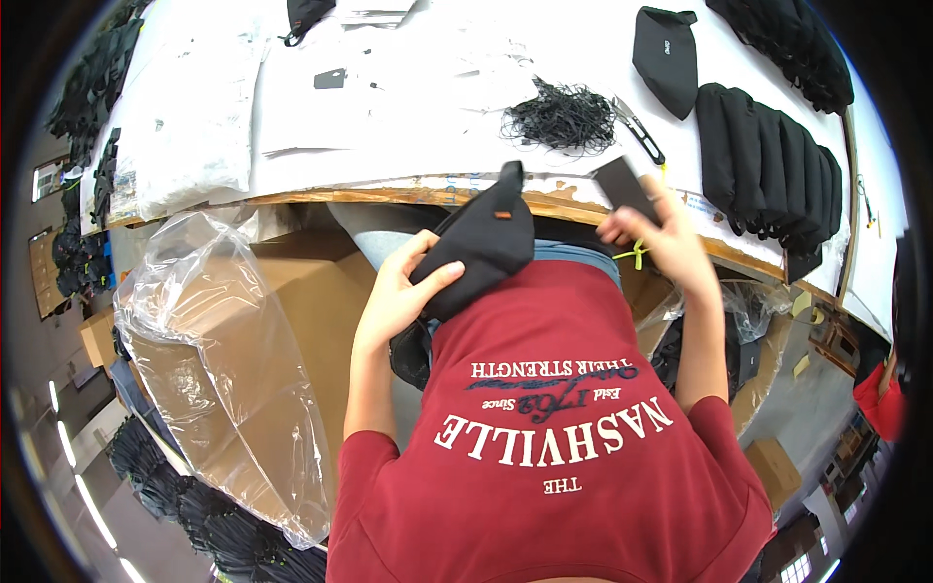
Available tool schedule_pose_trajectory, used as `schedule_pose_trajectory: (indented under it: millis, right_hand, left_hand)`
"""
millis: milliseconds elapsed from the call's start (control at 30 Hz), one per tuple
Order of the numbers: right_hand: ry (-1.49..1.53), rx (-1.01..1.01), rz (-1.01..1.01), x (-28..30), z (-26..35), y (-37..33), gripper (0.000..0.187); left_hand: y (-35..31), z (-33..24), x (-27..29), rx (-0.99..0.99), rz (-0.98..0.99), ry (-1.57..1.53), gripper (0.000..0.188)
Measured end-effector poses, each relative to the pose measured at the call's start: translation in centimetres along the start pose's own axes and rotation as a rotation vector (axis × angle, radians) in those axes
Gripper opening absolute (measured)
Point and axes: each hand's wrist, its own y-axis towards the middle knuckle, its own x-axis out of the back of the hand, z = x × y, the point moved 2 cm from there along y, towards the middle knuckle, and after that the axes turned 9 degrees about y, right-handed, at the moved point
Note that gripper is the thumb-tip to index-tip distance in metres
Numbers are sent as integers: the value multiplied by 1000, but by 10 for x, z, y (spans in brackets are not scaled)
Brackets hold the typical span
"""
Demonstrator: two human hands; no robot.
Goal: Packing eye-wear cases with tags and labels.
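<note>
Big white table (389, 126) up top, everything else placed off that. Just below its near edge on the left side, a cardboard box (292, 321) lined with a clear plastic bag (209, 321), mouth open. Right up against the middle of the table edge, a red shirt (554, 457) filling the lower part of the view.

On the table's right end, a row of black pouches (768, 165) standing packed side by side, one more single pouch (667, 53) lying flat beyond them. Near the middle of the table, close to the edge, a tangled pile of black cords (564, 119), with small snips (638, 128) just beside it on the right. Thin plastic sleeves (194, 97) spread over the left half.

Now the main bit: black pouch (481, 248) held right at the table edge, its top end poking up over the wood, small orange tab showing on its face. Left hand (398, 291) wrapped around the lower left end, thumb pressed across the front, fingers (413, 251) curled over the upper side, so closed snug on it. Pouch runs out up and right from that grip.

Right hand (661, 243) further right along the same edge, apart from the pouch, pinching a small black card (622, 187) between thumb and fingertips, bit of yellow-green string (637, 255) hanging under the palm. Slightly blurry, that one.
</note>
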Motion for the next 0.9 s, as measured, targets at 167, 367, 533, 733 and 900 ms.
schedule_pose_trajectory:
  millis: [167, 367, 533, 733, 900]
  right_hand:
    - [664, 328, -214, 23, 12, 50, 12]
    - [1266, -130, -1, -61, -7, 93, 32]
    - [980, -129, -128, -75, -3, 92, 35]
    - [654, 276, -340, -57, 6, 94, 31]
    - [-43, 525, -180, -51, 45, 66, 36]
  left_hand:
    - [1, -9, -2, -89, 103, 51, 20]
    - [-3, -26, -3, -85, 175, 284, 25]
    - [-2, -25, -5, -153, 151, 316, 28]
    - [-1, -34, -6, -187, 73, 364, 21]
    - [15, -54, -5, -469, -117, 862, 24]
